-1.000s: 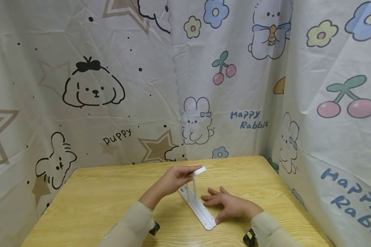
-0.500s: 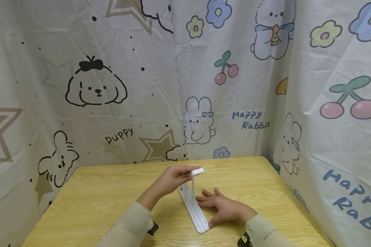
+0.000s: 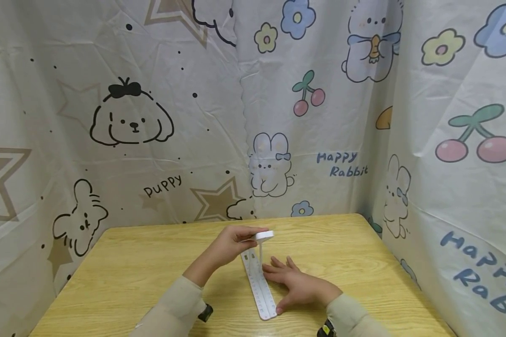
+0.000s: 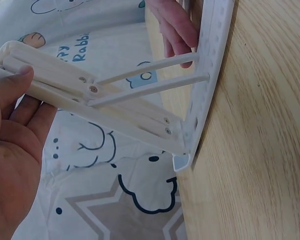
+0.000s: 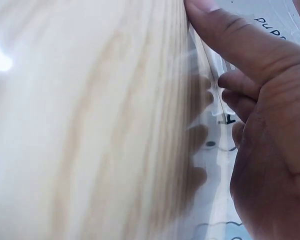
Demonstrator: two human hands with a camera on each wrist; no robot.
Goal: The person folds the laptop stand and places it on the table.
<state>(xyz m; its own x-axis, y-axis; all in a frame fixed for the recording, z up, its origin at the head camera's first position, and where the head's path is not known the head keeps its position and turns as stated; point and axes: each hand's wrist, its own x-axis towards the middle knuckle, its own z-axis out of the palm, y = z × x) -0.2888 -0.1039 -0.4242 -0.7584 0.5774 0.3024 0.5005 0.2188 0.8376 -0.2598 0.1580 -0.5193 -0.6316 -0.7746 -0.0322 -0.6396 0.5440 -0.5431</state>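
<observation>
White stand propped part-way open between two hands

The white stand (image 3: 258, 285) rests on the counter (image 3: 160, 267), which spreads out on both sides of it. Beyond the stand hangs a printed curtain (image 3: 202, 154) of puppies, rabbits and stars, and more of it hangs well to the stand's right. In the head view, the left hand (image 3: 234, 241) and the tilted upper panel (image 4: 135, 120) block part of the stand's far end. The left hand pinches the panel's free end between thumb and fingers; the right hand (image 3: 299, 283) lies just right of the stand, fingers spread wide, its tips at the edge of the base (image 3: 261, 299). That base lies flat, its long axis pointing away from the person and slightly left; the panel slopes up, braced by two thin struts (image 4: 150, 90)
</observation>
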